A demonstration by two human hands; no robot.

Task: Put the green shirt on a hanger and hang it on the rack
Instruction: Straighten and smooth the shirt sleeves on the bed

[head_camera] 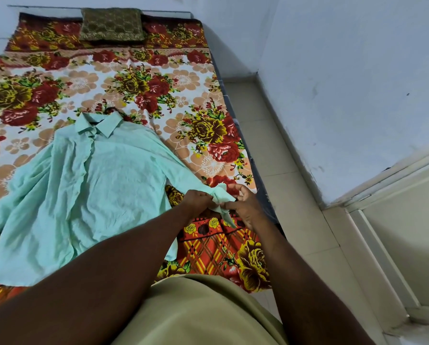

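Both hands are busy at one sleeve end. The left hand [199, 199] pinches the bunched cuff [220, 196] of the green shirt [96, 185], and the right hand [244, 206] grips the same cuff from the other side, with a loose strip of cloth hanging below its fingers.

The likeliest trouble is a tug. Pulling the cuff toward the body would drag the whole shirt across the bed [158, 70] and could skew it off whatever sits inside the shoulders. A dark hook [111, 110] pokes out just past the collar [101, 124], probably the hanger, though the rest of it is hidden under the cloth. A sleeve left twisted or bunched would also hang crooked.

The shirt's body lies flat on the bed to the left of the hands and beyond them, collar farthest away. Its sleeve runs straight from the shoulder into their grip. No rack is in view.
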